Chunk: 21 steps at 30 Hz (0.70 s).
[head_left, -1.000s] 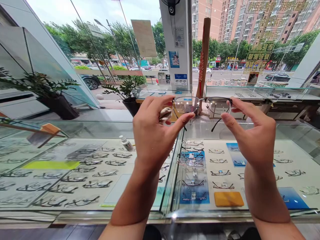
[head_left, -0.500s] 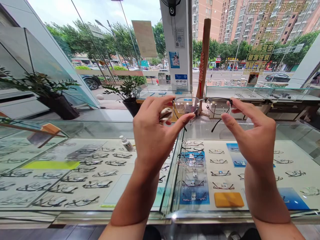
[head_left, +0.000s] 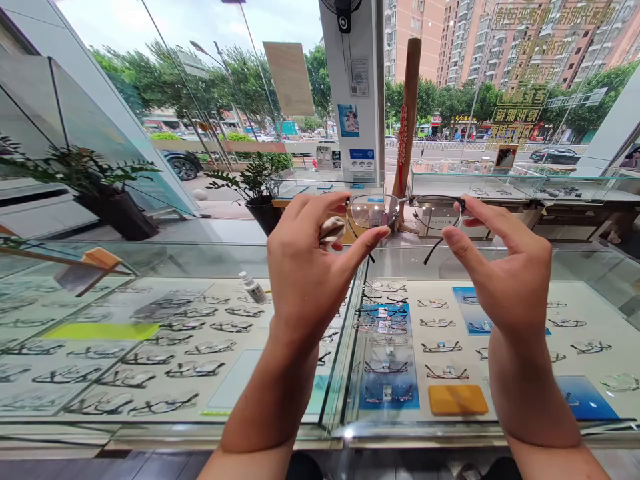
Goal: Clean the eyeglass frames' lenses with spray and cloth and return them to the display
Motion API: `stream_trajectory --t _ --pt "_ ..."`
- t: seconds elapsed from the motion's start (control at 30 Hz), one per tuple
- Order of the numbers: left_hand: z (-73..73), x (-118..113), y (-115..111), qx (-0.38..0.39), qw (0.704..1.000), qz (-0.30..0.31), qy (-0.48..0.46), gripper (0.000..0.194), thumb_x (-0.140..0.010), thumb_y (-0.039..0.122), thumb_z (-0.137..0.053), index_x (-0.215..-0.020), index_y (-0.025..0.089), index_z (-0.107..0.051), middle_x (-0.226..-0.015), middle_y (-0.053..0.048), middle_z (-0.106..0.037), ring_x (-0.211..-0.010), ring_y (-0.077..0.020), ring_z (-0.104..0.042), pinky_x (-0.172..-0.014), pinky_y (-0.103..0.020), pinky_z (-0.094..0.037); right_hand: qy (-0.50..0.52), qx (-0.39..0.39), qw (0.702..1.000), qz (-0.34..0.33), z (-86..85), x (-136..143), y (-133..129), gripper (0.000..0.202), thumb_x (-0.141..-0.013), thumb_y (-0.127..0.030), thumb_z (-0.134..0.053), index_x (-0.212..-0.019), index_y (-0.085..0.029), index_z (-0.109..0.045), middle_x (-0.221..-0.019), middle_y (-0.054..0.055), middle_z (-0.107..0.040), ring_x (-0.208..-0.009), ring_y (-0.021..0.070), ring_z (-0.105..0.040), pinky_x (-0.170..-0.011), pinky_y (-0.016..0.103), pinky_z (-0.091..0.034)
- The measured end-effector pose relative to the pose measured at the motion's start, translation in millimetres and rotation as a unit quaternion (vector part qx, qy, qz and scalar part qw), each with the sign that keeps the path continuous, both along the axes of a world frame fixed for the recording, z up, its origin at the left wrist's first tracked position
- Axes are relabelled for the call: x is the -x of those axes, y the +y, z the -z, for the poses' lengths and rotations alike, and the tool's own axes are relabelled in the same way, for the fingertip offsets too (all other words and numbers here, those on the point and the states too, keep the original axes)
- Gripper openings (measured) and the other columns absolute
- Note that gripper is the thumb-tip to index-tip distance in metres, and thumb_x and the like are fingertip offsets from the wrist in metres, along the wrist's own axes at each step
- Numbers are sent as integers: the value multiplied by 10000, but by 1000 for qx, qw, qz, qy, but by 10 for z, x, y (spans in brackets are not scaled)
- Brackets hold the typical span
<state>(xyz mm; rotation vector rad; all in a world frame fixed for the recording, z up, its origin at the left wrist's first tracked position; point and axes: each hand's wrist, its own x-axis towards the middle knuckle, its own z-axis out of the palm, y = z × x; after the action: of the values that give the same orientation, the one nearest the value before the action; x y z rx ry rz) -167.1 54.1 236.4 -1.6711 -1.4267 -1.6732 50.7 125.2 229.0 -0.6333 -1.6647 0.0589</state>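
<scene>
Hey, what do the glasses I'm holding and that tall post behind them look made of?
Glasses: probably slim, shiny metal, given the silvery glint between the lenses; those are clear, glass or plastic unclear.

Tall post: apparently smooth wood, judging by its brown, trunk-like form.

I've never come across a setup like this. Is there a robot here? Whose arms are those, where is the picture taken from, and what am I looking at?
There is no robot here: these are a person's own bare hands. The view comes from one camera worn on that person's head, looking forward and down.

The left hand and right hand hold up a pair of glasses, one at each side. The left hand also has something pale and crumpled, perhaps a cloth, tucked in it.

Below is a glass display counter with rows of eyeglass frames, a small white bottle and a flat orange item.
</scene>
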Motion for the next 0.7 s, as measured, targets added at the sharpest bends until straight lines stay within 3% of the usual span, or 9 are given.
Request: stream_trajectory --t 0.7 --pt "0 -2 3 -4 1000 -8 5 407 -863 579 -833 -1144 304 -732 -1080 -61 -728 -1003 -250 -725 -727 -345 -641 0 -5 1000 4 -5 4 -11 351 -947 -471 -771 -1264 -320 -775 -1182 64 -806 -1077 286 -756 -1032 561 -610"
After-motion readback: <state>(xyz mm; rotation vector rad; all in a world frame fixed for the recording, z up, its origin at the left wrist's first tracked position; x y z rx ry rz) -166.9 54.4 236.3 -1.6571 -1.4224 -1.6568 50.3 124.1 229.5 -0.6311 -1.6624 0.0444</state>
